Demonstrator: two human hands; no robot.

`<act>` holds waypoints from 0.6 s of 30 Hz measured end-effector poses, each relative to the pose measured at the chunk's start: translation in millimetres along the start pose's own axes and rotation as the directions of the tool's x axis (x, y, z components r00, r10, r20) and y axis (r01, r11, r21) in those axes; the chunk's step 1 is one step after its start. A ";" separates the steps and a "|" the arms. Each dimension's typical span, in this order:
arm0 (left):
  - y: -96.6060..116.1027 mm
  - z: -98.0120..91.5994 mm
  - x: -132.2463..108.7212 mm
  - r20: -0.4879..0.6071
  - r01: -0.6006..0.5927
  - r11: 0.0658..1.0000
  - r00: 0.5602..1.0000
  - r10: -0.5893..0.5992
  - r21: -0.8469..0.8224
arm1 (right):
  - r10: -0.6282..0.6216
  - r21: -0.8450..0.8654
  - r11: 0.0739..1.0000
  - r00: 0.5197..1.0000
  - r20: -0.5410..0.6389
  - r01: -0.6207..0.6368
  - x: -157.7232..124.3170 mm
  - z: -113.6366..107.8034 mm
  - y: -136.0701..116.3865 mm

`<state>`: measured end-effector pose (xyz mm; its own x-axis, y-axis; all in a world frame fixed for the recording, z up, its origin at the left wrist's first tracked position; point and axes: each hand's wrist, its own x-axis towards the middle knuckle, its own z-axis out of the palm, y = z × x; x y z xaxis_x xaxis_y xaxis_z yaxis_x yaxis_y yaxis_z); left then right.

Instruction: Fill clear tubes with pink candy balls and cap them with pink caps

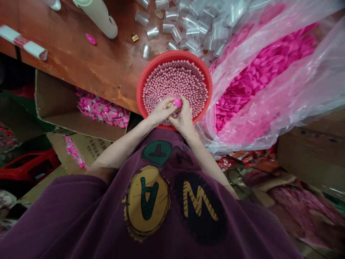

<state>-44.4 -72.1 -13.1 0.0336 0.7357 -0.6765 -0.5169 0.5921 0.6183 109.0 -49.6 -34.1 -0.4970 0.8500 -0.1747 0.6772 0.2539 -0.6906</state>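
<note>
A brown wooden tabletop (105,77) forms the work surface, with boxes crowded below its edge. At the centre, the person's left hand (162,110) and right hand (184,118) meet, both grips narrowed on a rounded pink plastic cap (177,103) held between the fingertips. Whether anything sits beneath the cap cannot be told, since the fingers hide it. The step in hand appears to be fine two-handed work on that cap; the next move likely calls for a steady pinch and small fingertip adjustments. Directly under the grip lie pale pink beads (175,77), filling a red basin (140,84). Beyond the basin, ahead of the grip, clear plastic cups (152,33) lie scattered. To the grip's right, a clear plastic bag (318,82) bulges with bright pink plastic pieces (253,73). To its left, a cardboard box (54,95) contains pink-and-clear items (104,111).
</note>
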 end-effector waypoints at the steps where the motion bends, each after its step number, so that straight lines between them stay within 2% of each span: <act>1: 0.3 -0.9 -1.4 -0.007 -0.004 1.000 1.000 0.003 -0.010 | 0.002 -0.014 1.000 1.000 0.005 -0.002 1.0 -0.4 -0.5; 6: -5.5 2.7 -8.1 -0.080 -0.041 0.999 0.996 0.042 0.012 | -0.086 0.002 0.996 0.995 0.049 0.086 5.4 -0.9 -1.2; 8: -5.0 -6.0 -7.5 -0.164 -0.120 0.992 0.978 0.126 0.046 | -0.144 0.070 0.988 0.988 0.064 0.139 9.7 1.9 3.5; 9: -2.4 -16.0 -6.8 -0.237 -0.179 0.981 0.952 0.192 0.078 | -0.154 0.111 0.983 0.986 0.059 0.147 12.2 3.9 7.6; 10: 2.0 -30.1 -6.1 -0.324 -0.237 0.963 0.908 0.266 0.126 | -0.145 0.148 0.979 0.988 0.044 0.137 14.4 5.7 12.6; 12: 15.1 -67.5 -4.5 -0.496 -0.305 0.913 0.769 0.404 0.271 | -0.073 0.203 0.976 0.997 -0.003 0.073 17.1 7.1 24.7; 14: 29.2 -107.6 -1.1 -0.603 -0.259 0.876 0.644 0.471 0.407 | 0.016 0.198 0.980 0.999 -0.047 -0.007 17.3 5.4 36.2; 16: 38.6 -135.6 3.5 -0.639 -0.192 0.828 0.552 0.535 0.526 | 0.051 0.137 0.990 0.996 -0.067 -0.042 18.2 3.3 42.6; 17: 40.4 -141.2 5.2 -0.614 -0.188 0.786 0.529 0.586 0.589 | 0.044 0.091 0.995 0.997 -0.068 -0.038 20.3 3.4 42.8; 18: 40.4 -140.4 6.4 -0.558 -0.190 0.728 0.526 0.642 0.659 | 0.030 0.040 0.999 0.997 -0.066 -0.027 23.9 4.7 41.0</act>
<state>-185.1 -89.6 -48.6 -0.7913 0.5836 -0.1825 0.1807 0.5083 0.8420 122.4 -21.0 -69.9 -0.4397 0.8857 -0.1488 0.6684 0.2121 -0.7129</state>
